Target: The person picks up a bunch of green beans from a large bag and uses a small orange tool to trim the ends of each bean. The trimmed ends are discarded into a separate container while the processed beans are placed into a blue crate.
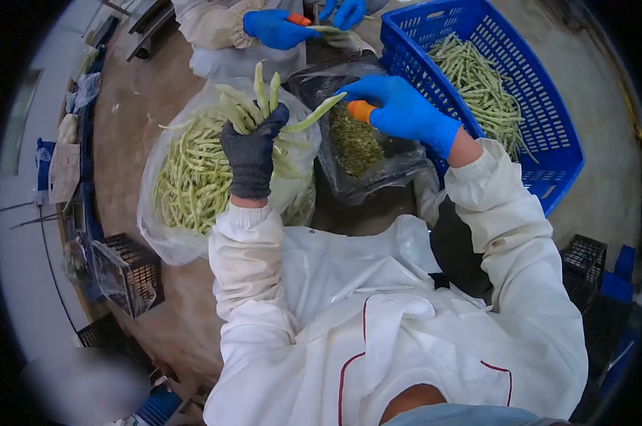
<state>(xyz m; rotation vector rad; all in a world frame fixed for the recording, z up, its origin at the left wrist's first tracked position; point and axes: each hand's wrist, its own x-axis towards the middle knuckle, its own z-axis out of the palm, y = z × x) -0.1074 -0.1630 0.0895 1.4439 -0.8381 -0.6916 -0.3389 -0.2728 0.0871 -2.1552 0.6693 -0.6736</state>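
Note:
My left hand (253,153), in a dark grey glove, is closed around a bunch of green beans (243,106) that stick up past the fingers. One longer green bean (314,116) slants from this hand to the right. Its tip is at the fingers of my right hand (410,110), which wears a blue glove and an orange thumb piece (361,111); the fingers look pinched at that tip. Under my left hand lies a heap of green beans (189,181) in a clear plastic bag (149,213). Below my right hand, a dark plastic bag (367,186) holds small green scraps (353,145).
A blue crate (552,124) with green beans (477,85) stands to the right. Across from me, a person's blue-gloved hand (278,28) works with a bean and an orange thumb piece (300,19). A dark basket (133,273) sits on the floor at left.

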